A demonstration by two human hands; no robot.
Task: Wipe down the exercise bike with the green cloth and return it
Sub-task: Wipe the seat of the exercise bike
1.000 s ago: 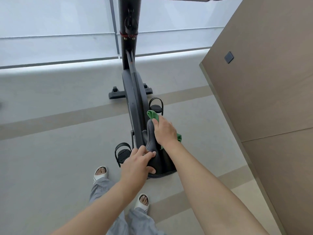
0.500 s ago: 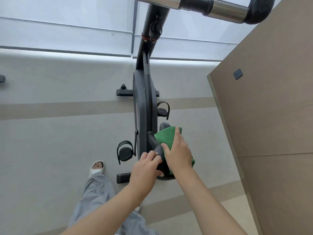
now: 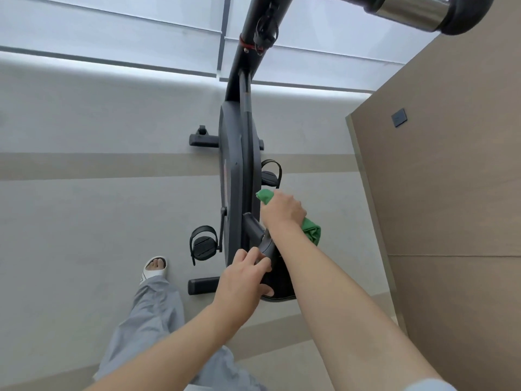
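A dark grey exercise bike (image 3: 238, 153) stands on the floor below me, seen from above. Its black saddle (image 3: 275, 277) is at the near end. My left hand (image 3: 244, 280) grips the saddle's left side. My right hand (image 3: 283, 211) is shut on the green cloth (image 3: 311, 234) and presses it against the right side of the bike frame just ahead of the saddle. One end of the cloth pokes out past my fingers, the other hangs beside my wrist. The handlebar (image 3: 417, 8) crosses the top right.
A tall brown wall panel (image 3: 451, 193) stands close on the right of the bike. Two strapped pedals (image 3: 203, 245) stick out on either side. My left foot in a white sandal (image 3: 154, 270) stands to the left of the bike's rear stabiliser bar (image 3: 201, 286). A window runs along the far side.
My right hand has slid forward with the cloth, from the top of the saddle to the frame ahead of it. The cloth is now bunched rather than spread. My left hand stays on the saddle.
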